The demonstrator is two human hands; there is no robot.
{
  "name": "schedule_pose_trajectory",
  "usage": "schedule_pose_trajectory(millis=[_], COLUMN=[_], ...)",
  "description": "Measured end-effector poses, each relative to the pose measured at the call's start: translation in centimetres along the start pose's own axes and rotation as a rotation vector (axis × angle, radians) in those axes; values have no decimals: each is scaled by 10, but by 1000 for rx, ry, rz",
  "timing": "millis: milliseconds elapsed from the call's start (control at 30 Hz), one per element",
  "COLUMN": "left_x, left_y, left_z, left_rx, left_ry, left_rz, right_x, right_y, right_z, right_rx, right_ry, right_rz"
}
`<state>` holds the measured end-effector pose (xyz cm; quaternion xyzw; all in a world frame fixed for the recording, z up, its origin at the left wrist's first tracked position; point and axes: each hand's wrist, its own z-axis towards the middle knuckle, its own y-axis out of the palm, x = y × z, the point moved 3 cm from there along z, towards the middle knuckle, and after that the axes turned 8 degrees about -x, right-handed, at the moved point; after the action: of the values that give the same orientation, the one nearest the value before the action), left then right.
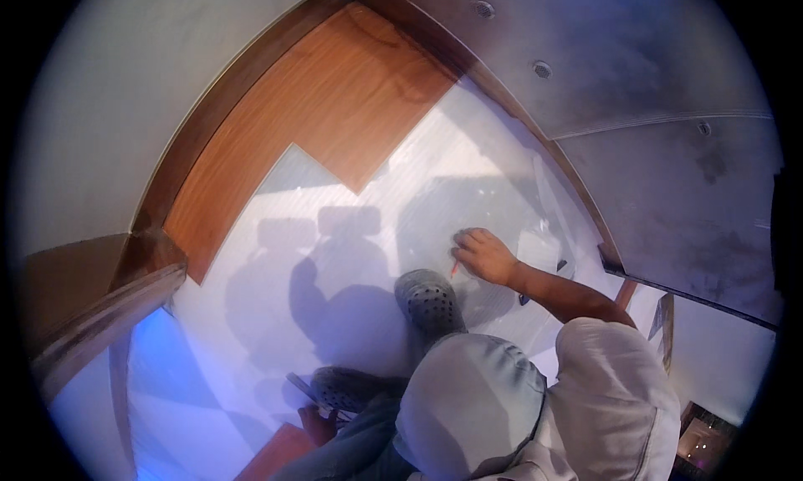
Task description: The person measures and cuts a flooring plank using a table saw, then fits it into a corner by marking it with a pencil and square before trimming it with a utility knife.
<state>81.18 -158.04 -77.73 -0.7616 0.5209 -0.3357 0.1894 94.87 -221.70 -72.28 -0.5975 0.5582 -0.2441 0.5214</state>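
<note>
In the head camera's view, a person crouches on a pale floor sheet [468, 138] in a cramped corner, the right hand [481, 253] low over the surface just beyond the toe of a grey shoe [431, 299]. Its fingers are bent and appear to pinch a slim red stick [454, 269], perhaps a pencil, whose lower end points back toward the shoe. The left hand [318, 424] is beside the second shoe [347, 389], partly hidden by the leg; whether it is spread, closed or gripping the dark strip [299, 386] near it, one cannot tell. At the upper left, wood boards [284, 96] fill the corner and end in a stepped edge; a reddish board [280, 452] shows near the left hand.

The sheet looks smooth and thin, so a twisting shoe could wrinkle or drag it, and a hard press of the stick's tip could mark or tear it. The person's shadow falls across the floor, which could make a fine line hard to judge. A knock from a foot could chip the boards' exposed edges, and the crouch, one arm outstretched, could tip off balance.
</note>
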Motion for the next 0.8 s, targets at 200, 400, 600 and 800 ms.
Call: schedule_pose_trajectory(millis=[200,400,600,800], left_x=[-33,-40,-30,-28], left_y=[42,60,45,49], left_z=[7,11,14,10], left_rx=[93,206,212,162], left_ry=[-97,-406,-313,-335], left_rz=[-36,-391,-169,-364], right_x=[20,44,167,235], right_y=[18,-5,-81,-89], right_z=[5,32,162,239], right_rx=[-98,157,328,154], right_ry=[179,515,449,613], right_rz=[215,288,-141,-60])
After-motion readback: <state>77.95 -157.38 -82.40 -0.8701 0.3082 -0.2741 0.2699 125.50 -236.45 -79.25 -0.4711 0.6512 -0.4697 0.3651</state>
